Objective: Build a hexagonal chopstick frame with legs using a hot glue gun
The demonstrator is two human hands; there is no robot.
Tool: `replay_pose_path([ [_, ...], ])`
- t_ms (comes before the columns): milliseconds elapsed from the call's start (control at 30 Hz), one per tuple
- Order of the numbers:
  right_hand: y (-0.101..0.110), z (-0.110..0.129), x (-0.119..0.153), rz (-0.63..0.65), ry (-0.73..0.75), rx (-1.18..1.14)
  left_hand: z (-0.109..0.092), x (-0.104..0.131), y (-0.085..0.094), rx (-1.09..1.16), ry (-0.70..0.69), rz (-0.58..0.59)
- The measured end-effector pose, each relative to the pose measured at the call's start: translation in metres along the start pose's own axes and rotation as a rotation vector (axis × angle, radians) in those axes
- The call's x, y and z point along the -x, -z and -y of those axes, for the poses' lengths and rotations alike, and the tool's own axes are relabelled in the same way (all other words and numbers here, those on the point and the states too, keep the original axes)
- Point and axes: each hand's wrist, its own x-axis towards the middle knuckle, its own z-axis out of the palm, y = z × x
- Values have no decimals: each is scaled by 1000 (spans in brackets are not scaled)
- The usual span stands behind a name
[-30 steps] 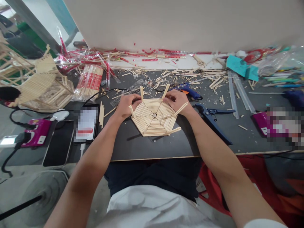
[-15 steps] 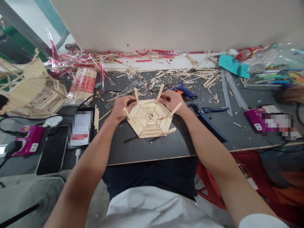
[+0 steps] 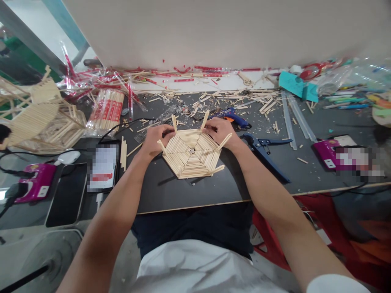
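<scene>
A hexagonal panel of pale wooden sticks (image 3: 195,167) lies on the dark table in front of me, its sticks laid in rings around a small central hole. Short paired sticks rise at its corners, some leaning outward. My left hand (image 3: 157,139) is closed at the back left corner, fingers curled by the upright there. At the back right corner my right hand (image 3: 219,131) pinches close to the base of another upright. Both sets of fingertips are partly hidden.
Blue cutters (image 3: 267,156) and a blue glue gun (image 3: 236,118) lie right of the panel. Stick scraps (image 3: 269,103) litter the back. Phones (image 3: 67,195), cables and a purple power strip (image 3: 35,183) lie left, near a larger stick model (image 3: 39,114).
Both hands keep their places on the panel, and the view has shifted slightly. At the far right, another person's hand has gone out of view.
</scene>
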Motion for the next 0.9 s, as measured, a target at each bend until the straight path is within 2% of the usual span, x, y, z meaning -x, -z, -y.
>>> replay_pose_path([
  [233, 4, -3, 2, -27, -114, -155, 0, 0, 2, -11, -8, 27],
  [333, 8, -3, 3, -95, -136, -162, -1, 0, 3, -18, -13, 34],
  [500, 18, 2, 5, -261, -101, -38, -6, 3, 4, -36, 8, 32],
  [700, 14, 3, 7, -179, -101, -131, -8, 5, 5, -6, 4, 5],
  [900, 10, -5, 7, -209, -140, -185, -7, 4, 14, -67, 22, 30],
])
